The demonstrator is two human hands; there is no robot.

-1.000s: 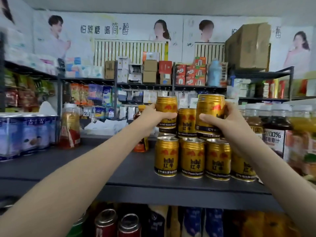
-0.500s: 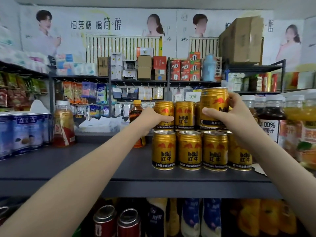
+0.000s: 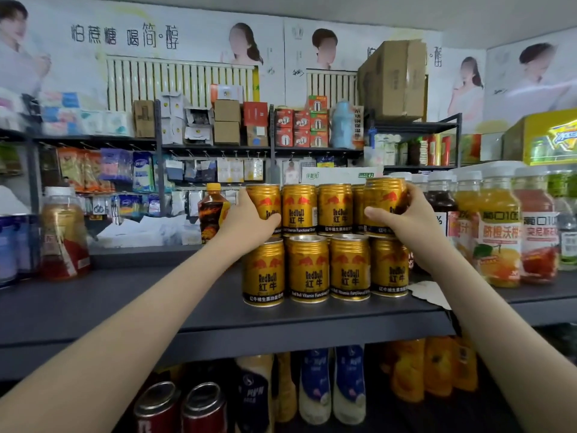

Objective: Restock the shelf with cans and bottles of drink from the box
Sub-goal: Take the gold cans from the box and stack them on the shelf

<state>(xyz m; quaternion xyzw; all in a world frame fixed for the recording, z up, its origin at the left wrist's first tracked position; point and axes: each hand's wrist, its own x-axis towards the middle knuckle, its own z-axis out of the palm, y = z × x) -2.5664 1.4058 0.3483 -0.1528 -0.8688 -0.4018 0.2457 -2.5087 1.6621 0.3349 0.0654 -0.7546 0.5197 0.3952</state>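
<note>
Gold Red Bull cans stand in two stacked rows on the dark shelf point(image 3: 131, 310). My left hand point(image 3: 246, 218) grips the leftmost can of the upper row point(image 3: 263, 203), which rests on a lower can point(image 3: 263, 273). At the right end of that row my right hand point(image 3: 402, 220) grips another gold can point(image 3: 385, 201), sitting at or just above the top of the lower can point(image 3: 390, 267). Two more upper cans point(image 3: 299, 209) stand between my hands. The box is not in view.
Juice bottles point(image 3: 499, 232) crowd the shelf to the right of the cans. A dark bottle with a yellow cap point(image 3: 212, 214) stands behind my left hand; an amber bottle point(image 3: 64, 235) and blue cans point(image 3: 15, 245) stand far left. Bottles and red cans fill the lower shelf.
Both hands have lowered their cans onto the upper row; the right can has come down and moved right to the row's end. The camera has tilted slightly.
</note>
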